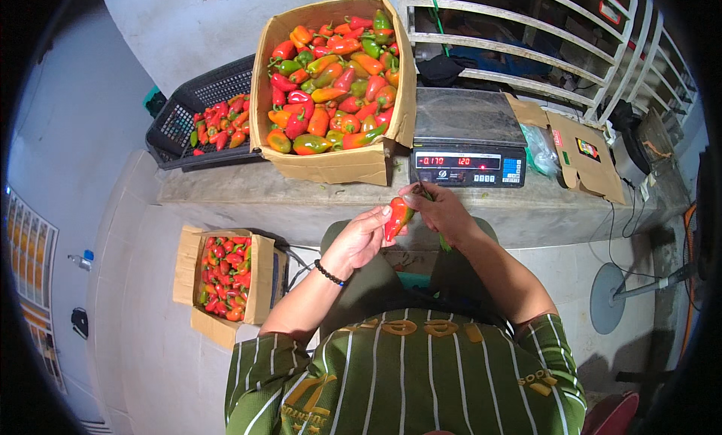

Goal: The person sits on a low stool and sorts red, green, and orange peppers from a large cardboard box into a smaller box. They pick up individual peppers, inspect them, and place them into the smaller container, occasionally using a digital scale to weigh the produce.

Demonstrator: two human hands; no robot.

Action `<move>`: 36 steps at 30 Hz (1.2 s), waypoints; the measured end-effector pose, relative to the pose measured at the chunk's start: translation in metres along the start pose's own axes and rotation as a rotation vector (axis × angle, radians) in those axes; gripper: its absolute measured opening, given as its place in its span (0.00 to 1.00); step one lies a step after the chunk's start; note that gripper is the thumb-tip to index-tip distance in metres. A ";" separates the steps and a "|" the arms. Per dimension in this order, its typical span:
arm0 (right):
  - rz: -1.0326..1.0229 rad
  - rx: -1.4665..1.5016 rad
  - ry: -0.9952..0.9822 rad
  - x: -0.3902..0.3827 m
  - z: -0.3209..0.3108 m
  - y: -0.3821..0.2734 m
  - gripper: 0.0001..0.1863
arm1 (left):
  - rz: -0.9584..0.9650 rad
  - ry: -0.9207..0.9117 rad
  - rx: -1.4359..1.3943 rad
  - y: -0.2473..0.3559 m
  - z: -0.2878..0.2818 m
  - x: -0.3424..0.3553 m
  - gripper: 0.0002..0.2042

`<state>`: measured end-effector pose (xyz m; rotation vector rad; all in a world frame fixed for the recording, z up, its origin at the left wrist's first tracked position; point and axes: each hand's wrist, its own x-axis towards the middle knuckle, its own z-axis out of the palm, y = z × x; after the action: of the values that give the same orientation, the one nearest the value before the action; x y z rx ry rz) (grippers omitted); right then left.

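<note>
A red pepper (398,220) with a green patch on its side is held in front of me, above my lap. My left hand (359,241) has its fingers closed around the pepper, and a dark bead bracelet circles that wrist. At the pepper's stem end is my right hand (445,214), its fingers bent closed around something dark and thin that I cannot make out. A strip of bright green shows just below that hand. Straight ahead, a large cardboard box (400,160) heaped with red, orange and green peppers (329,92) stands on a concrete ledge.
Left of the large box sits a black plastic crate (169,130) with smaller red peppers. A digital scale (470,126) stands to its right, beside flattened cardboard (587,158). On the floor at left is a smaller box (263,273) of peppers. A round metal base (605,299) stands at right.
</note>
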<state>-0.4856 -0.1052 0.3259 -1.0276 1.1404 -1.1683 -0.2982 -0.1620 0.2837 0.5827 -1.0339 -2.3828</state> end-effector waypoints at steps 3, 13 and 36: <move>-0.066 -0.011 0.030 0.005 0.001 0.006 0.12 | -0.004 -0.023 0.086 0.002 0.003 0.000 0.18; -0.103 -0.049 0.077 0.018 -0.001 0.027 0.12 | -0.072 -0.062 0.184 -0.001 -0.014 0.008 0.17; 0.233 0.015 0.265 0.033 -0.036 0.072 0.07 | 0.003 0.124 0.373 -0.016 -0.069 0.044 0.12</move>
<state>-0.5096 -0.1294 0.2466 -0.7186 1.4162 -1.1449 -0.2990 -0.2156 0.2197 0.8462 -1.4308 -2.1300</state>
